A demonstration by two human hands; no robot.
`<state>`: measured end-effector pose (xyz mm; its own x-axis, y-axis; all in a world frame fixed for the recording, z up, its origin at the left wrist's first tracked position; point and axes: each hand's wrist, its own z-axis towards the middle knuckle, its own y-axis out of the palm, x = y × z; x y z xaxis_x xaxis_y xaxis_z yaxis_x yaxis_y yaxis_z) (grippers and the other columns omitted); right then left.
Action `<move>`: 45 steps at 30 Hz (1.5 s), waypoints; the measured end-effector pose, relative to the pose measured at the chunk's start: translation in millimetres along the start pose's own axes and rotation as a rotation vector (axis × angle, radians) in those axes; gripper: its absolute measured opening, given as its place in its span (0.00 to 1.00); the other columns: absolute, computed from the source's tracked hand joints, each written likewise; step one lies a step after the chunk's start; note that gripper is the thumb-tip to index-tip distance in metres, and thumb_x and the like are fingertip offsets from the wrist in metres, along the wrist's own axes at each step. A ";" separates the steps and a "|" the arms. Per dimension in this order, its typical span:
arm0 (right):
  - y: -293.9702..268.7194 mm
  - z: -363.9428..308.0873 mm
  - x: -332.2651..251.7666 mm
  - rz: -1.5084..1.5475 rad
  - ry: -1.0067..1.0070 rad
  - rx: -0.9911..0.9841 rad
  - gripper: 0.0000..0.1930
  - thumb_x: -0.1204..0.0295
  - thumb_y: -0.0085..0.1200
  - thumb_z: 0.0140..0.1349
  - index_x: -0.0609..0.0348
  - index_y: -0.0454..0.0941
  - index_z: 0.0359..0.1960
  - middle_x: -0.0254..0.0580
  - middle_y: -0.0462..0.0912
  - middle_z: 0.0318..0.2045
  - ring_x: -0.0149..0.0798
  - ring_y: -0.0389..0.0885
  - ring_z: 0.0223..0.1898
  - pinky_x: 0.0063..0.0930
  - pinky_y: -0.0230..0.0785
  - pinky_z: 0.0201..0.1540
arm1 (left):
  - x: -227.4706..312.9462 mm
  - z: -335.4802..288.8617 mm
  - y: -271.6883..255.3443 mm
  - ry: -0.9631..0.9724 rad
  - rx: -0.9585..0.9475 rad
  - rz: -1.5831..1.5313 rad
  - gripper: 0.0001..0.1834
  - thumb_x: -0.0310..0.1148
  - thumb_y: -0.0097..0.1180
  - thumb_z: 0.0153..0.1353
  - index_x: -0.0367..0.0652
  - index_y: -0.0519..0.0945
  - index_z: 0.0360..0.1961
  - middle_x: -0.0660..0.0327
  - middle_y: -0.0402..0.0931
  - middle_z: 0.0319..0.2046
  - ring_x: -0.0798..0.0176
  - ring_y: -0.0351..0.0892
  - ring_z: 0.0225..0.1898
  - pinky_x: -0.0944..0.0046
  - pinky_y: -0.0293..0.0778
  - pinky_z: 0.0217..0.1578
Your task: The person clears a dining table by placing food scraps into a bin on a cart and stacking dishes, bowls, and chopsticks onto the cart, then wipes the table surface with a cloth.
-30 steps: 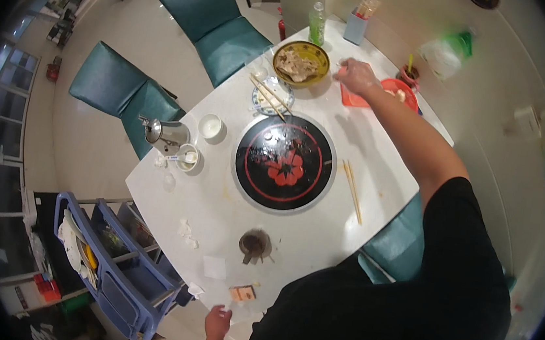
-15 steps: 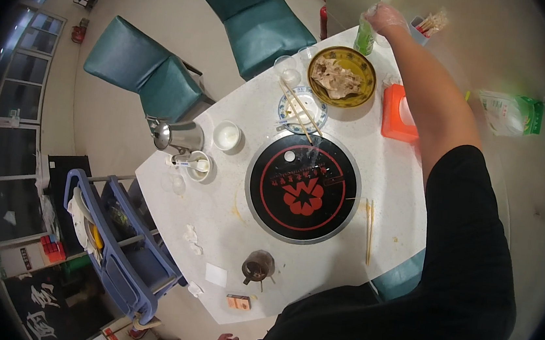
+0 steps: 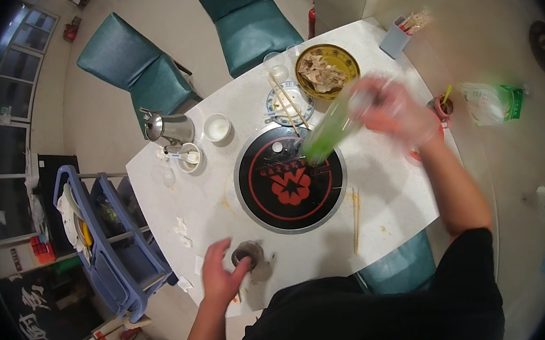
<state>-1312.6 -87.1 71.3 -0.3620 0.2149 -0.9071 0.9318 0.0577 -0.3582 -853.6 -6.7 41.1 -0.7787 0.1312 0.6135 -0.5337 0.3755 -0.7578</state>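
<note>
A green bottle [image 3: 328,136], smeared by motion, hangs tilted over the round black panel [image 3: 263,202] in the table. My right hand [image 3: 399,113] is closed round its upper end; a thin clear film, perhaps a glove, seems to cover this hand. Beside the near left part of the table, my left hand [image 3: 222,273] is open at a dark brown translucent cup [image 3: 250,252]. Its thumb overlaps the cup's rim, and the fingers stand apart at the left; whether the thumb touches is unclear. A small box by the cup is mostly hidden by this hand.
Used dishes stand on the white table [image 3: 190,142]: a yellow-brown bowl [image 3: 353,63] with crumpled scraps, a patterned plate [image 3: 272,108] with chopsticks, and white bowls [image 3: 217,128] near a metal pitcher [image 3: 175,128]. A blue cart [image 3: 118,273] stands left, green chairs [image 3: 250,30] beyond.
My right hand has brought the green bottle from the table's far corner back over the round panel. My left hand has come up from below the table edge to the brown cup, which stays put.
</note>
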 end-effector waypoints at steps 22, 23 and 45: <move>98.0 156.0 238.7 1.063 0.509 0.615 0.13 0.68 0.54 0.62 0.61 0.74 0.45 0.46 0.81 0.31 0.36 0.75 0.20 0.27 0.68 0.18 | -60.4 -123.7 -51.8 -0.470 0.434 -0.310 0.27 0.27 0.68 0.43 0.38 0.71 0.46 0.56 0.77 0.37 0.60 0.78 0.39 0.61 0.73 0.44; 98.4 149.8 237.2 1.118 0.500 0.666 0.11 0.70 0.53 0.62 0.62 0.75 0.44 0.44 0.81 0.29 0.36 0.76 0.21 0.24 0.69 0.19 | -64.5 -130.0 -51.9 -0.498 0.444 -0.289 0.27 0.27 0.68 0.43 0.38 0.71 0.46 0.56 0.77 0.37 0.60 0.78 0.39 0.61 0.73 0.44; 319.2 -221.5 -51.6 0.669 0.444 0.396 0.08 0.75 0.48 0.60 0.66 0.73 0.38 0.43 0.80 0.21 0.34 0.75 0.14 0.24 0.72 0.19 | -269.1 -244.8 -156.2 -0.116 0.250 -0.220 0.29 0.37 0.70 0.43 0.39 0.73 0.46 0.52 0.78 0.39 0.53 0.79 0.42 0.59 0.72 0.46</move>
<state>-991.0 136.2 52.8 0.3731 0.4449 -0.8142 0.8381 -0.5381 0.0900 -479.9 124.0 48.8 -0.6605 -0.0382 0.7498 -0.7461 0.1446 -0.6499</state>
